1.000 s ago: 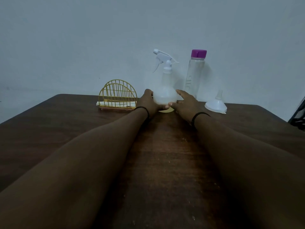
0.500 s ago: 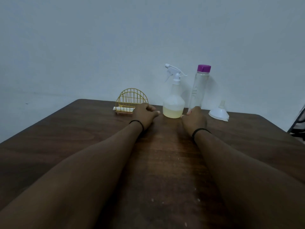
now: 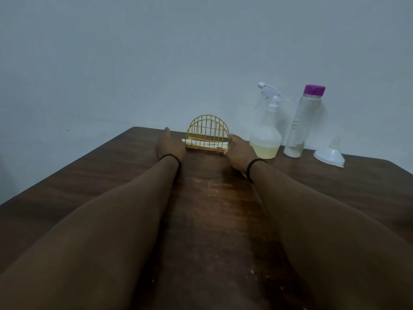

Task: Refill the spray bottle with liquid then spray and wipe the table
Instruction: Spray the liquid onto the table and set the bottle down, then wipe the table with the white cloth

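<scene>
While both my arms stretched out over the dark wooden table point(image 3: 116, 175), my left hand point(image 3: 171, 145) and my right hand point(image 3: 240, 153) flanked the yellow wire holder point(image 3: 207, 134) at the far edge, fingers straight and relaxed, holding nothing. Whether either palm touched the wire I could not tell from where I looked. A pale folded cloth point(image 3: 206, 143) lay in the bottom of the holder, and I judged that was what I meant to take for wiping.

The spray bottle point(image 3: 266, 135) stood upright just beside my right hand, trigger head on, with yellowish liquid low in its belly. Right of it stood the clear bottle with the purple cap point(image 3: 298, 124), and farther right the white funnel point(image 3: 329, 154) rested mouth-down on the table.

The risks, as I judged them, were these. My right wrist sat so close to the spray bottle that any outward swing while lifting the holder could knock it over, and it might strike the tall bottle next to it. The holder looked light and open, so pulling the cloth with one hand could drag or tip the whole frame, or snag the cloth on the bars. The holder also stood near the table's far edge, and a push forward could slide it toward the wall.
</scene>
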